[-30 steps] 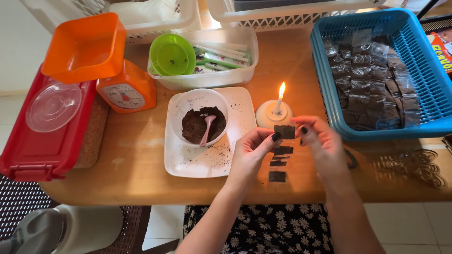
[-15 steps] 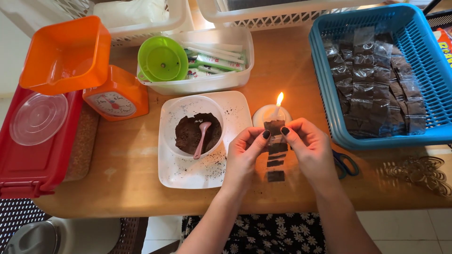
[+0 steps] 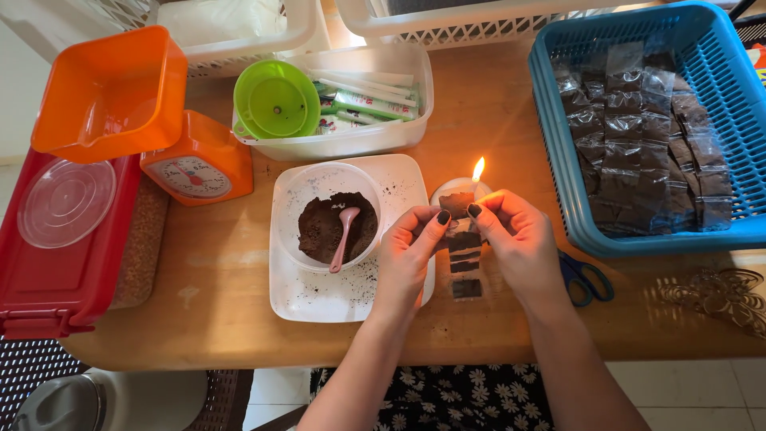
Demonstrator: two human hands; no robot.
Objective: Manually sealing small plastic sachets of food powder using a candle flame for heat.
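My left hand (image 3: 407, 255) and my right hand (image 3: 519, 239) together pinch the top of a clear plastic strip of small packets (image 3: 463, 255) filled with dark powder. The strip hangs down between the hands, its upper end close to the flame of a lit candle (image 3: 471, 185) on the wooden table (image 3: 207, 263). Left of my hands a white bowl (image 3: 331, 215) of brown powder with a pink spoon (image 3: 345, 237) stands on a white square plate (image 3: 335, 295).
A blue basket (image 3: 558, 160) of several filled dark packets sits at the right, blue scissors (image 3: 586, 275) beside my right wrist. An orange kitchen scale (image 3: 195, 164), an orange tub (image 3: 104, 92), a red box (image 3: 56, 255) and a clear tub with a green funnel (image 3: 275, 100) stand at left and back.
Both hands have carried the packet strip up and toward the candle flame. The camera view has shifted slightly.
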